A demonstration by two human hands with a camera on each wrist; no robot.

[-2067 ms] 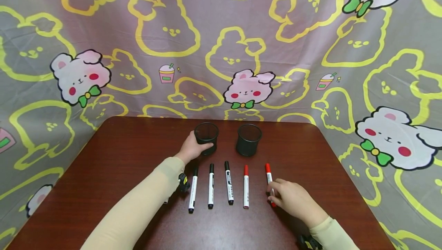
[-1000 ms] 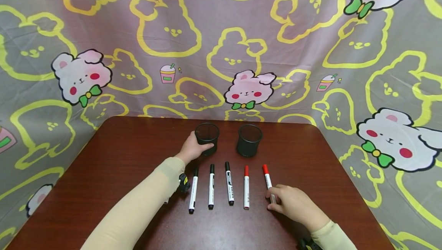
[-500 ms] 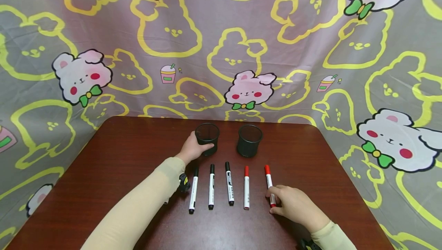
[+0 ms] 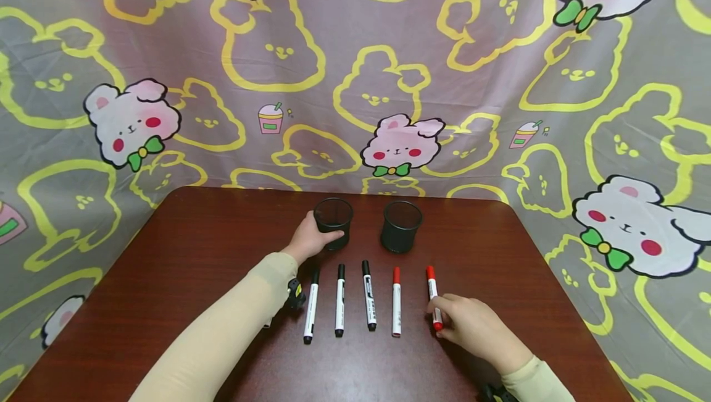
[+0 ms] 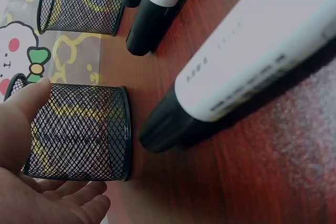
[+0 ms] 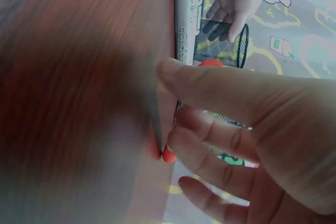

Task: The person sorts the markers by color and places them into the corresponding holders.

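My left hand (image 4: 308, 238) grips a black mesh pen holder (image 4: 333, 207). In the left wrist view its thumb lies at the rim of the pen holder (image 5: 79, 140), fingers around the other side. My right hand (image 4: 469, 322) is over the rightmost red whiteboard marker (image 4: 432, 284), which lies on the table. One finger crosses its barrel and the thumb is beside its near end. In the right wrist view the thumb and fingers of the right hand (image 6: 226, 124) are loosely bent and apart. They partly hide the marker, whose red cap (image 6: 169, 154) shows below.
A second mesh pen holder (image 4: 400, 229) stands right of the first. Left of my right hand, another red marker (image 4: 396, 303) and black markers (image 4: 339, 303) lie in a row. A white piece (image 4: 268, 323) shows under my left sleeve. Patterned cloth (image 4: 394, 87) hangs behind the table.
Under my right hand the rightmost red marker has turned slightly, first one way, then back. The thumb has shifted off its near end, now more visible. My left hand has stayed put.
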